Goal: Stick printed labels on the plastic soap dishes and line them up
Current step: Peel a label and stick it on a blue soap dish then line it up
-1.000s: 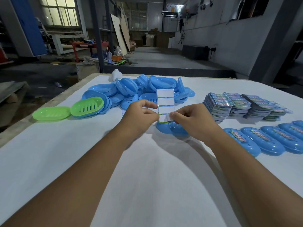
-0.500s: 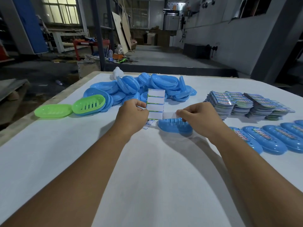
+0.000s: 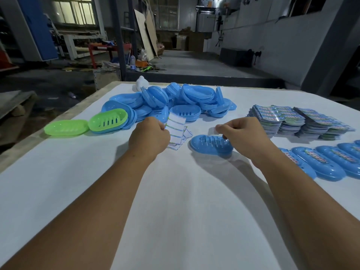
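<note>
Presently: label strip (image 3: 176,130) is pinched in the left hand (image 3: 149,138) | a small label is pinched over the blue soap dish (image 3: 211,146) by the right hand (image 3: 241,136) | dish is lying on the white table (image 3: 175,201), between the hands.

A second ago both hands met at the label strip (image 3: 176,129), held upright over the blue dish (image 3: 211,146). Now the left hand (image 3: 149,138) alone pinches the strip, drawn off to the left of the dish and tilted lower, near the loose sheets (image 3: 184,137). The right hand (image 3: 241,135) has parted from the strip and sits above the dish's right end, fingertips pinched together.
</note>
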